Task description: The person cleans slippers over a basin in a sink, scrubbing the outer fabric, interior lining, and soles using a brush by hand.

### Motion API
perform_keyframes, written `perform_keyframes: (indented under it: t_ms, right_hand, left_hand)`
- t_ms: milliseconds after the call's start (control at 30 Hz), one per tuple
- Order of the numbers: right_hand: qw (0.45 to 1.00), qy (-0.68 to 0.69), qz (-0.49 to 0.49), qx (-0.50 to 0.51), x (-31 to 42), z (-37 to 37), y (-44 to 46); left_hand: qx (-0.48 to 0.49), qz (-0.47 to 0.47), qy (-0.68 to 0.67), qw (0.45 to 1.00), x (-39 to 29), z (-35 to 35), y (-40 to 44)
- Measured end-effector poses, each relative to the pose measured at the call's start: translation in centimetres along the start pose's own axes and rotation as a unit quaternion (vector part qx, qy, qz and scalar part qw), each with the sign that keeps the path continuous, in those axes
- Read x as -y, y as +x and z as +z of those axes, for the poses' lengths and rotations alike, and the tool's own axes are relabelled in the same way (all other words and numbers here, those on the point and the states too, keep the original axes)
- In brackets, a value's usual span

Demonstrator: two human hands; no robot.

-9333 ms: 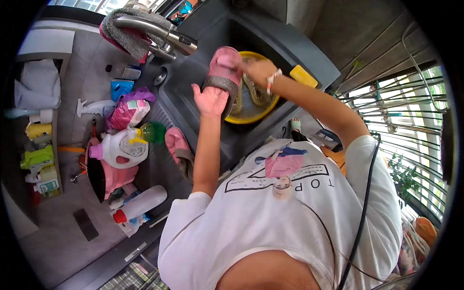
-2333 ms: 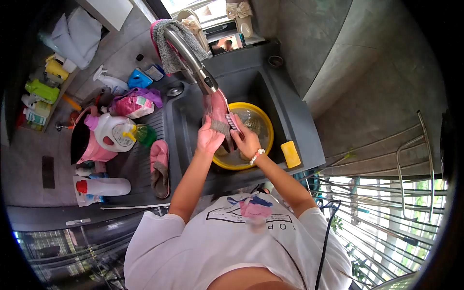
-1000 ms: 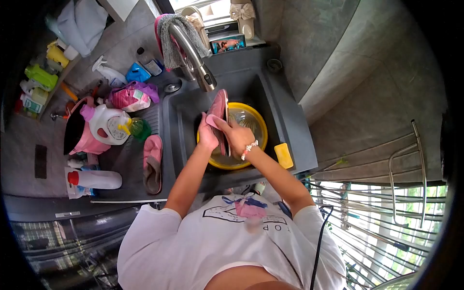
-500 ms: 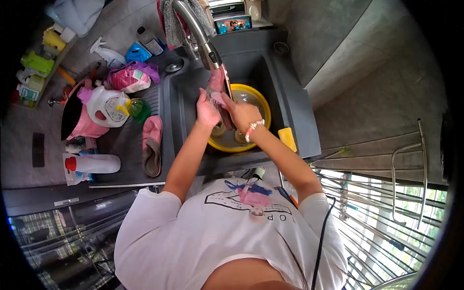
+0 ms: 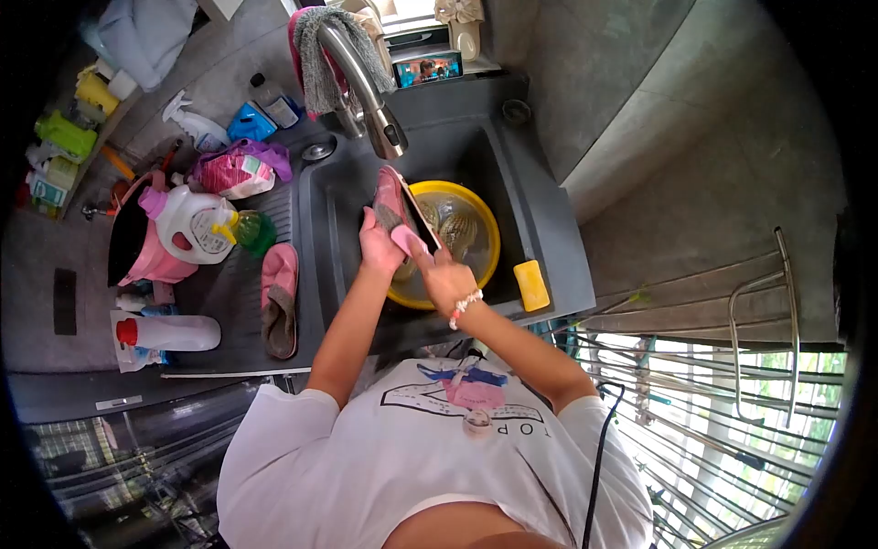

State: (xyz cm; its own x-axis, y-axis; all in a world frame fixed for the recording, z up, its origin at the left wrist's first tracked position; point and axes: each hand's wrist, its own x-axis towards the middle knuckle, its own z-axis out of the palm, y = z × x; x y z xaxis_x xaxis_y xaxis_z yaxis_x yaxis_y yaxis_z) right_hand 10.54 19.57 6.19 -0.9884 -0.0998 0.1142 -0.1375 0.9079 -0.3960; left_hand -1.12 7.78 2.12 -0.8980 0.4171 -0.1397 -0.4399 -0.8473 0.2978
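Over a yellow basin [image 5: 495,224] in the dark sink [image 5: 308,206], my left hand [image 5: 379,245] holds a pink and grey slipper [image 5: 390,196] from its left side, with the thumb raised along it. The slipper is tilted, toe toward the faucet, with its pale sole edge facing right. My right hand [image 5: 446,282] is closed around a small flat pink piece [image 5: 408,240] pressed against the slipper; its exact kind does not show. A similar slipper [image 5: 279,297] lies on the ribbed drainboard. Patterned items [image 5: 458,232] sit in the basin's water.
The faucet [image 5: 373,114] hangs over the sink, a grey cloth [image 5: 318,55] draped on it. A yellow block [image 5: 530,285] rests on the sink's right edge. Detergent jugs [image 5: 192,224] and bottles crowd the left. A phone [image 5: 428,69] stands behind; a metal rack [image 5: 786,320] is at right.
Both hands and the slipper have come down and away from the faucet, toward my body. The pink piece sits lower along the slipper. The view has shifted slightly.
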Motion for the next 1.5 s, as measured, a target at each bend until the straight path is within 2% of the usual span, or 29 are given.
perform_keyframes:
  t_ms: [33, 100, 133, 167, 200, 233, 300, 367, 400, 500, 567, 633, 667, 700, 767, 800, 867, 900, 967, 1000, 1067, 1133, 1167, 1200, 1267, 1300, 1367, 1500]
  right_hand:
    - [1.000, 0.002, 0.008, 0.027, 0.1, -0.6, 0.9]
    - [1.000, -0.022, 0.001, -0.002, -0.1, -0.3, 3.3]
    - [1.000, -0.026, 0.008, -0.015, 0.1, -0.4, 4.3]
    - [0.999, -0.030, 0.015, -0.028, 0.2, -0.5, 4.8]
    - [0.996, -0.049, -0.011, -0.075, 0.2, -0.6, 4.8]
    - [0.996, -0.050, -0.012, -0.075, 0.4, -1.0, 4.5]
    - [0.999, -0.024, 0.038, -0.006, 0.9, -1.2, 3.2]
    - [0.999, -0.027, 0.035, -0.013, 0.1, -0.9, 1.5]
    - [0.999, -0.029, 0.032, -0.024, -0.5, -0.6, 0.5]
    - [0.999, -0.022, 0.020, 0.040, -2.1, -0.5, -2.1]
    - [0.999, -0.024, 0.011, 0.022, -2.1, -0.2, -1.6]
    - [1.000, -0.029, 0.006, -0.004, -2.0, -0.2, -0.3]
    - [0.999, -0.033, 0.014, -0.021, -1.5, -0.3, 0.5]
    - [0.998, -0.037, 0.022, -0.037, -1.1, -0.6, 1.2]
    - [0.998, -0.041, 0.027, -0.037, -1.0, -0.9, 1.4]
    - [0.998, -0.043, 0.021, -0.047, -1.1, -0.7, 1.1]
    - [0.998, -0.041, 0.014, -0.053, -1.3, 0.3, -0.4]
    - [0.998, -0.059, -0.003, -0.017, -1.8, 0.8, -1.7]
    - [0.996, -0.078, -0.021, 0.021, -2.1, 1.3, -2.3]
    - [0.997, -0.072, -0.030, 0.008, -2.0, 1.2, -2.3]
    - [0.997, -0.063, -0.036, -0.003, -1.3, 0.9, -2.2]
    - [0.994, -0.061, -0.050, -0.079, -0.5, 0.4, -0.8]
    - [0.994, -0.061, -0.048, -0.082, -0.5, 0.3, -0.8]
    - [0.993, -0.062, -0.047, -0.084, -0.4, 0.2, -0.8]
    - [0.993, -0.064, -0.047, -0.087, -0.8, 0.5, -1.3]
    - [0.995, -0.063, -0.027, -0.075, -1.6, 1.0, -1.9]
    - [0.996, -0.062, -0.012, -0.061, -2.8, 1.1, -2.5]
    - [0.997, -0.011, 0.003, -0.070, -3.1, -0.1, -2.7]
  left_hand:
    - [0.000, -0.002, 0.000, 1.000, 0.1, 0.1, 0.1]
    - [-0.004, 0.020, 0.029, 0.999, 0.5, 1.0, 0.1]
    - [0.271, -0.089, -0.086, 0.954, -0.2, -1.4, 1.1]
    - [0.272, -0.089, -0.086, 0.954, -0.3, -0.2, 0.9]
    - [0.112, -0.050, -0.035, 0.992, -0.5, 2.3, 0.3]
    - [-0.052, -0.008, 0.016, 0.999, -0.7, 4.2, -0.1]
    - [-0.042, 0.012, 0.028, 0.999, -1.3, 4.6, 0.2]
    - [0.007, 0.032, 0.027, 0.999, -1.8, 4.1, 0.5]
    - [-0.011, 0.036, 0.011, 0.999, -2.0, 4.3, 0.4]
    - [-0.013, 0.060, -0.013, 0.998, -2.8, 3.6, 0.8]
    - [0.002, 0.054, -0.016, 0.998, -2.8, 2.8, 1.1]
    - [0.124, 0.017, -0.150, 0.981, -2.4, 2.3, 1.3]
    - [0.010, 0.065, -0.021, 0.998, -1.9, 3.6, 0.9]
    - [0.010, 0.061, -0.018, 0.998, -2.0, 3.1, 1.0]
    - [0.155, 0.002, -0.126, 0.980, -2.4, 2.4, 1.2]
    - [0.154, 0.003, -0.125, 0.980, -2.5, 2.4, 1.4]
    - [0.076, 0.043, -0.086, 0.993, -2.8, 2.6, 1.3]
    - [0.075, 0.045, -0.085, 0.993, -3.0, 2.8, 1.2]
    - [-0.017, 0.052, -0.012, 0.998, -3.1, 3.1, 1.0]
    - [-0.018, 0.052, -0.012, 0.998, -3.1, 2.6, 1.1]
    - [0.083, 0.027, -0.079, 0.993, -3.3, 1.0, 1.4]
    - [0.108, 0.022, -0.102, 0.989, -3.5, 0.0, 1.9]
    - [0.132, 0.017, -0.126, 0.983, -3.6, -0.1, 2.2]
    - [0.133, 0.015, -0.126, 0.983, -3.6, 1.3, 1.8]
    - [-0.053, 0.084, -0.019, 0.995, -3.8, 3.9, 1.1]
    - [-0.053, 0.084, -0.020, 0.995, -3.9, 3.7, 1.1]
    - [0.015, 0.067, -0.022, 0.997, -4.2, 2.9, 0.9]
    - [0.038, 0.042, -0.047, 0.997, -4.3, 2.4, 0.5]
